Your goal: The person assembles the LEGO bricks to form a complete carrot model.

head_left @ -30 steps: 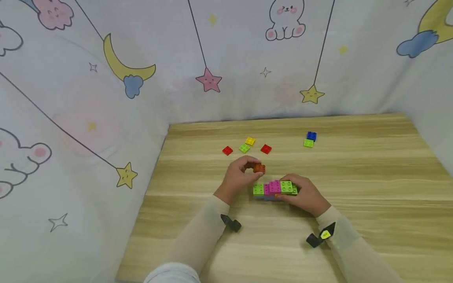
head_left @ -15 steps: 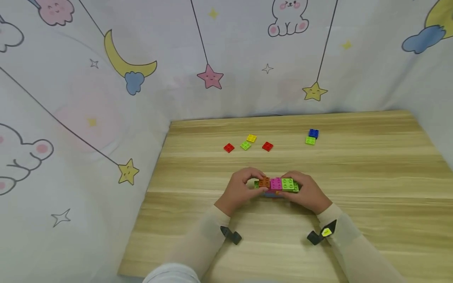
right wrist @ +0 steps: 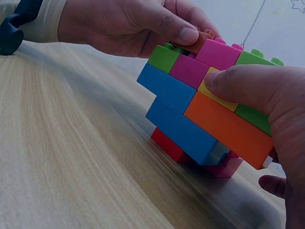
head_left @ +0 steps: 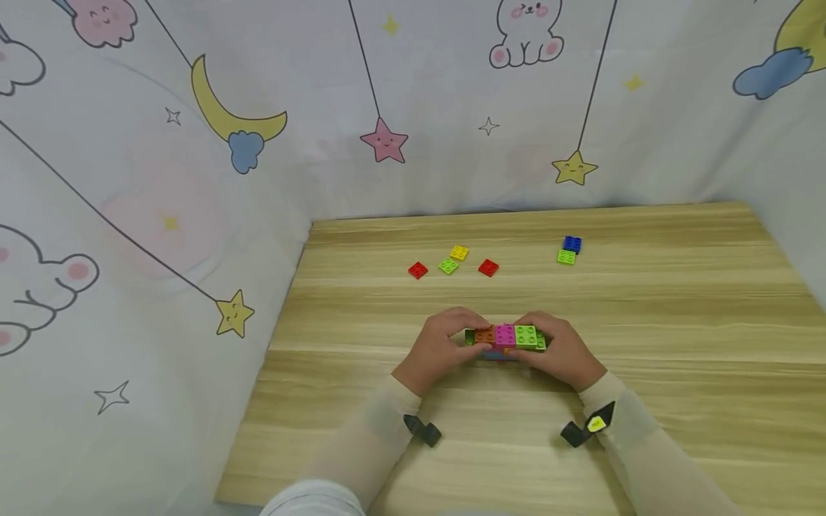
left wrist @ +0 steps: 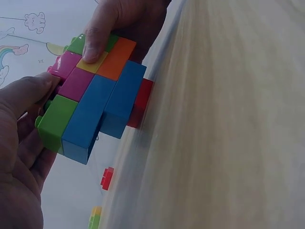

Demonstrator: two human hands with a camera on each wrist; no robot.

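Beside pink brick (head_left: 505,336), half-hidden brown brick (head_left: 485,336)

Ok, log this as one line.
left hand: pinches brown brick at top of stack | right hand: grips stack | loose bricks: on table

Brick stack (left wrist: 90,100) looks smooth plastic, slight gloss. Desk (head_left: 677,308): wood-grain, smooth, soft sheen from where I stand. Wall hanging (head_left: 452,86): matt cloth, some creases. Sleeves (head_left: 368,437) matt cloth; wrist mounts (head_left: 427,433) plastic-looking.

Diffuse light, wrist views dimmer, bluish
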